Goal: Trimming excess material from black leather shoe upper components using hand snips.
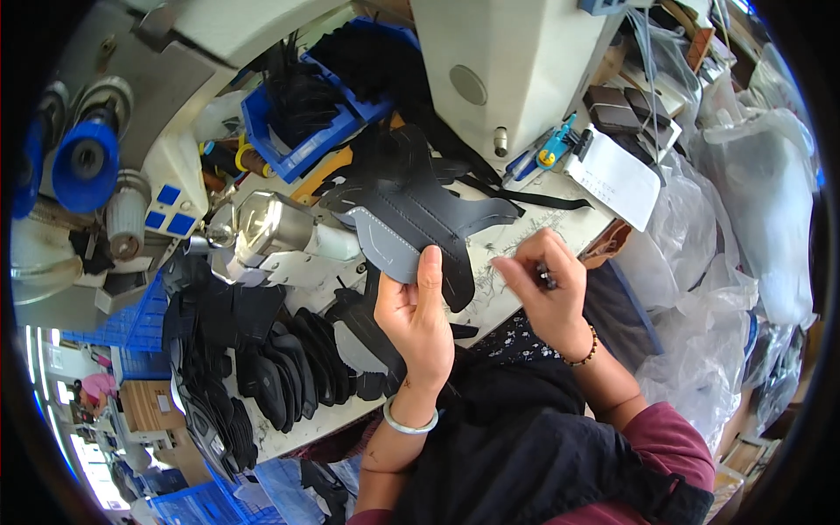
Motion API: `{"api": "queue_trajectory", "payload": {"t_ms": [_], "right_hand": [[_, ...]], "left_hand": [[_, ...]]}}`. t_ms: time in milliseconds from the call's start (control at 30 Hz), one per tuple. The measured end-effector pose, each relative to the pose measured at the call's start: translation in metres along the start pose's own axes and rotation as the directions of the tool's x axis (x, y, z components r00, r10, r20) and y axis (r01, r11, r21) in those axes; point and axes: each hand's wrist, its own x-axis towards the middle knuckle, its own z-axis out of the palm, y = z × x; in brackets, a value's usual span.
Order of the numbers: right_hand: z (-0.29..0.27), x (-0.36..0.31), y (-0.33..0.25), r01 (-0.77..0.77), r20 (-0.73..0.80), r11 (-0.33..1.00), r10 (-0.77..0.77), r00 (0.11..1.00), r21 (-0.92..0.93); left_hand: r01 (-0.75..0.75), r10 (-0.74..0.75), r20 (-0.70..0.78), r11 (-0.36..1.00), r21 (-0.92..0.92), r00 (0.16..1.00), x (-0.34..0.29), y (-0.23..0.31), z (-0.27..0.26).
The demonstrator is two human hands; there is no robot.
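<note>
At the table's [547,223] near right edge, my right hand [557,302] curled its fingers round a small dark object [546,276], too hidden to tell. My left hand [416,324] pinched a dark piece [429,214] between thumb and fingers, holding it over the middle of the table. Black stacks [271,376] lay on the table's left, paper [617,179] at its far right, a blue bin [262,131] at its far left.

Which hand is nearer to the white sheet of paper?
Right. The right hand is apart from the white sheet of paper, to its lower left in the picture; the left hand is farther off that way, holding a black-and-grey piece.
</note>
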Motion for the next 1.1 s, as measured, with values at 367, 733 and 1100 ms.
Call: {"api": "queue_trajectory", "payload": {"t_ms": [367,733,1100], "right_hand": [[0.019,0.014,-0.004,0.054,0.049,0.998,-0.053,0.997,-0.024],[0.014,0.012,-0.011,0.027,0.04,0.998,-0.029,0.999,0.06],[0.001,0.006,-0.006,-0.349,0.333,0.545,0.131,0.934,0.762]], "left_hand": [[-0.096,0.094,0.083,0.995,0.017,0.992,-0.008,-0.001,0.002],[-0.134,0.129,0.063,0.987,0.088,0.99,-0.009,0.0,0.003],[-0.026,0.026,-0.017,0.999,0.046,1.0,-0.004,0.004,0.003]]}}
